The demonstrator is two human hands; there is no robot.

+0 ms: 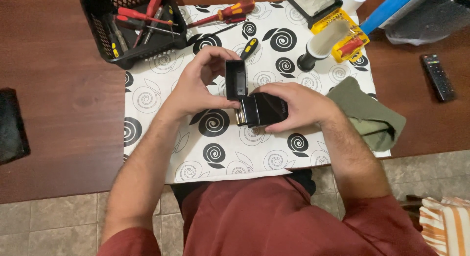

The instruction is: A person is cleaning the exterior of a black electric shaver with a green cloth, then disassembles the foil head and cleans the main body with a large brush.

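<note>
the black device [264, 111] sits in both hands just above the spiral-patterned cloth [161, 97] on the worktop [63, 89]. the right hand [298, 106] wraps its body, fingers closed round it, while the left hand [198, 84] pinches the small black cover [236, 80], which stands upright at the body's end — brassy parts show there. the step looks like working the cover at that end; the next move seems to call for a firm hold on the body and a careful, straight pull or press. a black basket of screwdrivers [134, 23] stands near.
</note>
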